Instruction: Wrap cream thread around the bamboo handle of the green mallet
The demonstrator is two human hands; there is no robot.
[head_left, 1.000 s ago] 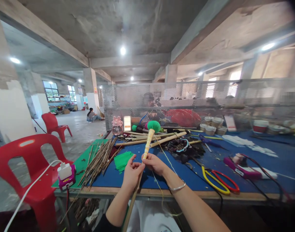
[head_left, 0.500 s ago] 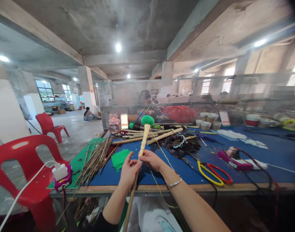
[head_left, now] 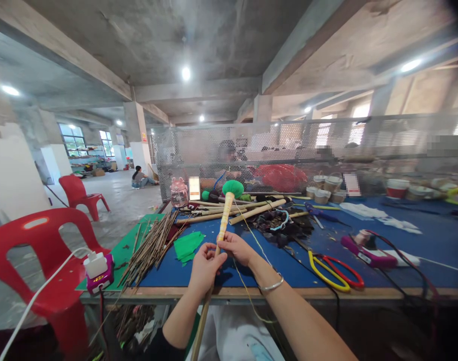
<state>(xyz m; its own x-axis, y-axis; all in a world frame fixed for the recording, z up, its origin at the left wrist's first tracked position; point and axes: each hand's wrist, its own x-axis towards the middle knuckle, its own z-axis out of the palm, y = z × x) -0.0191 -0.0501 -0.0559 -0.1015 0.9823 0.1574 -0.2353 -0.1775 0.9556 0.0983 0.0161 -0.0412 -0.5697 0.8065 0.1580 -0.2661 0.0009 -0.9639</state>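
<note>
A wooden stick [head_left: 201, 321] slants up from my lap, topped by a rounded green head [head_left: 232, 188]. Below that head, a yellow and whitish wrapping [head_left: 225, 214] covers the upper part of the stick. My left hand [head_left: 205, 266] is closed around the stick just under the wrapping. At the wrapping's lower end, my right hand [head_left: 237, 249] pinches the stick with thumb and fingertips. A thin pale thread [head_left: 247, 296] hangs in a loop below my right wrist; where it meets the fingers is hidden.
On the blue tabletop [head_left: 289, 273] lie a bundle of thin twigs [head_left: 150, 250], a green cloth piece [head_left: 189, 246], thicker sticks [head_left: 257, 211], and scissors [head_left: 336, 271] with red and yellow handles. A purple power strip [head_left: 368, 250] trails cables at right. Red chairs [head_left: 44, 250] stand left.
My left hand's raised index finger has curled in, and its fingers now close around the stick. My right hand keeps its pinch. The whole view has shifted slightly.
</note>
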